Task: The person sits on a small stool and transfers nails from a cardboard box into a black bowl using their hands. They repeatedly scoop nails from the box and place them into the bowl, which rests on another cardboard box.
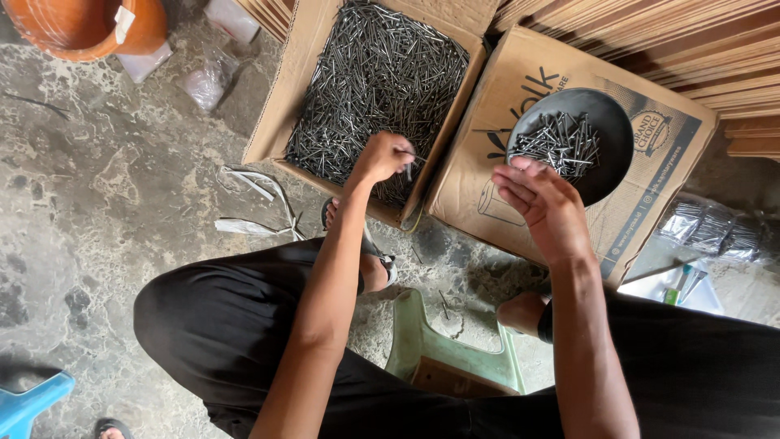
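At centre frame the left hand [380,157] pinches a few nails [410,156] over the open box [280,106], while the right hand [540,199], fingers loosely open, hovers beside the dark bowl [609,154].

Soft even daylight, bright, no hard shadows. Slight glints on nails [374,81]. Focus sharp at centre; wide-angle bend twd edges. Black trousers [227,325] lose detail.

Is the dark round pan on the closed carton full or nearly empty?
Partly filled. The pan holds a loose heap of nails on its left side; bare dark surface shows on the right.
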